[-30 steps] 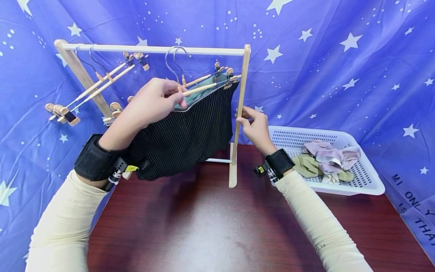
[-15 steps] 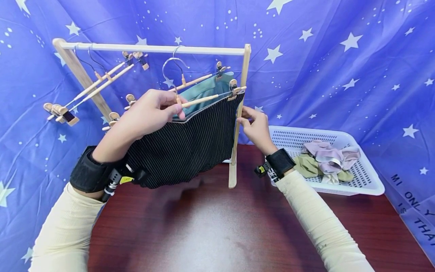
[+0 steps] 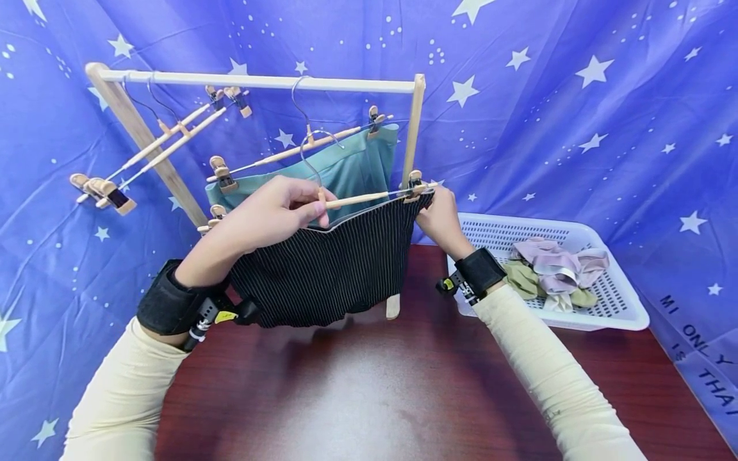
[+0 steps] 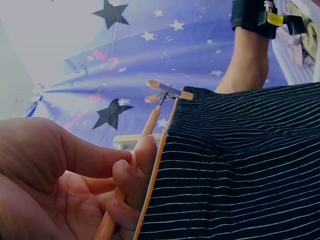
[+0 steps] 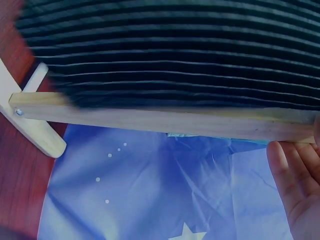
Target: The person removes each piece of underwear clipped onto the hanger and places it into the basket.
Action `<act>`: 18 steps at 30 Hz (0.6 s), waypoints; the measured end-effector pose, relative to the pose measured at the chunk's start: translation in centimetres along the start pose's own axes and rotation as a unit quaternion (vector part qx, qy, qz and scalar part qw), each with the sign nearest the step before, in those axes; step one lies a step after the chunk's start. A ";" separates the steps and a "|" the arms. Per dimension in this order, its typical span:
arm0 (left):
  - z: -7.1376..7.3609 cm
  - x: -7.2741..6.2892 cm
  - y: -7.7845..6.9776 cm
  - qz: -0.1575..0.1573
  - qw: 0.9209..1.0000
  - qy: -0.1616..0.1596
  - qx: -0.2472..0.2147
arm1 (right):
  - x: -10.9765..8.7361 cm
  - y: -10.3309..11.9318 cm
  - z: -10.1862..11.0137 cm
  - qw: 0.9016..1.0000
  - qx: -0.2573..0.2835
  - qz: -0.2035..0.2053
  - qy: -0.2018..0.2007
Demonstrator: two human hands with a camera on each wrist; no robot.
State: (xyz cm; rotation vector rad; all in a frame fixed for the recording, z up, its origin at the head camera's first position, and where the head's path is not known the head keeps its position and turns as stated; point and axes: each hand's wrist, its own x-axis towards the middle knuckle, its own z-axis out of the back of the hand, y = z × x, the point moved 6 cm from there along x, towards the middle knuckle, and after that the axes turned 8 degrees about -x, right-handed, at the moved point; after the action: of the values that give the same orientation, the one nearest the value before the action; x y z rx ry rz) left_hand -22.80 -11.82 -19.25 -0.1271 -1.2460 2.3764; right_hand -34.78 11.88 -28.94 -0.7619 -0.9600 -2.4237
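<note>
My left hand [image 3: 282, 211] pinches the middle of a wooden clip hanger [image 3: 360, 200] just below its metal hook. From the hanger's clips hangs a black garment with thin white stripes [image 3: 328, 275]. The hook stands free of the rail, in front of a teal garment [image 3: 357, 160] that hangs on another clip hanger [image 3: 282, 155]. My right hand [image 3: 441, 218] holds the right upright post [image 5: 200, 122] of a small wooden clothes rack; in the right wrist view its fingers [image 5: 285, 165] lie against the wood. The striped cloth's corner partly hides this hand in the head view.
Two bare clip hangers [image 3: 167, 144] hang at the left end of the rack's rail [image 3: 254, 79]. A white perforated basket [image 3: 625, 301] with lilac and olive cloth [image 3: 556, 269] stands at the right on the dark red table [image 3: 369, 390]. A starry blue curtain [image 3: 548, 128] backs everything.
My left hand has brought the hanger with the striped garment down and toward me, its hook coming off the rail, then rightward. More teal cloth shows. The right hand has stayed at the post.
</note>
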 end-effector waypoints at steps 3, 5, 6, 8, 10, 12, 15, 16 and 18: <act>-0.5 0.2 0.3 -0.004 1.000 0.008 -0.004 | 0.1 0.2 0.0 1.000 -0.008 0.018 0.013; -0.9 0.3 0.5 -0.006 1.000 0.014 -0.006 | 0.1 0.2 0.0 0.999 0.015 0.016 0.025; -1.0 0.4 0.6 -0.007 1.000 0.018 -0.008 | 0.1 0.1 -0.1 0.999 0.028 0.011 0.033; -1.3 0.5 0.7 -0.012 1.000 0.024 -0.008 | 0.0 0.0 -0.2 0.998 0.050 0.002 0.048; -1.6 0.7 0.7 -0.020 0.999 0.028 -0.009 | 0.0 -0.1 -0.2 0.995 0.073 -0.006 0.062; -1.8 0.8 0.8 -0.027 0.999 0.028 -0.010 | 0.0 0.0 -0.3 0.993 0.089 -0.007 0.072; -2.2 1.2 1.1 -0.040 0.999 0.024 -0.012 | 0.0 0.2 -0.2 0.987 0.138 -0.008 0.079; -2.4 1.3 1.2 -0.043 0.999 0.023 -0.014 | 0.0 0.3 -0.1 0.986 0.148 -0.008 0.079; -2.7 1.7 1.5 -0.051 0.998 0.021 -0.020 | -0.1 0.7 0.3 0.983 0.163 -0.009 0.077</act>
State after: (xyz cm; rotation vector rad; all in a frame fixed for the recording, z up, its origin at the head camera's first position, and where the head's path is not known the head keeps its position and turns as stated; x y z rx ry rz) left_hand -24.04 -9.78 -21.84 -0.1229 -1.2503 2.2522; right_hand -34.20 11.60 -28.47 -0.4436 -1.2616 -2.2204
